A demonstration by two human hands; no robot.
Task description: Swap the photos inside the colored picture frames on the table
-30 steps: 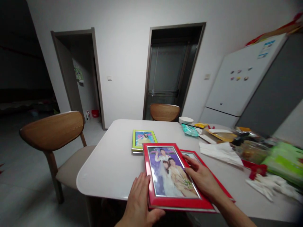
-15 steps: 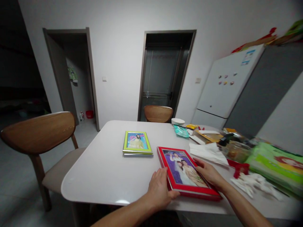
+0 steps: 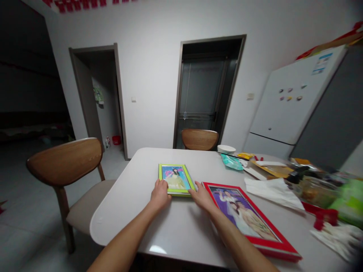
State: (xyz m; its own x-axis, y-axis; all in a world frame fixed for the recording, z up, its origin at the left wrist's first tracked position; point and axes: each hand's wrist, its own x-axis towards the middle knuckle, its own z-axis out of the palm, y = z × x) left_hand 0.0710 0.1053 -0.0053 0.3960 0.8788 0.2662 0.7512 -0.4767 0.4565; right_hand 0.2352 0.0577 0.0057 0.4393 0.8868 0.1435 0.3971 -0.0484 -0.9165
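Note:
A lime-green picture frame (image 3: 176,178) with a photo of a person in a pale dress lies on the white table in front of me. My left hand (image 3: 160,194) closes on its lower left corner. At the lower right corner, my right hand (image 3: 200,194) grips the edge, with the thumb along the near rim. A larger red picture frame (image 3: 246,211), showing a wedding photo, lies flat to the right, partly behind my right forearm. My fingertips under the green frame are hidden.
Cluttering the table's right side are a white bowl (image 3: 226,149), a teal packet (image 3: 232,161), white paper (image 3: 273,192), a clear container (image 3: 319,192), a green package (image 3: 350,200) and crumpled white tissue (image 3: 338,238). Wooden chairs stand at the left (image 3: 66,160) and far side (image 3: 200,139).
Both hands have left the red frame and moved left and away from me onto the green frame. My view has shifted slightly left, so everything appears further right.

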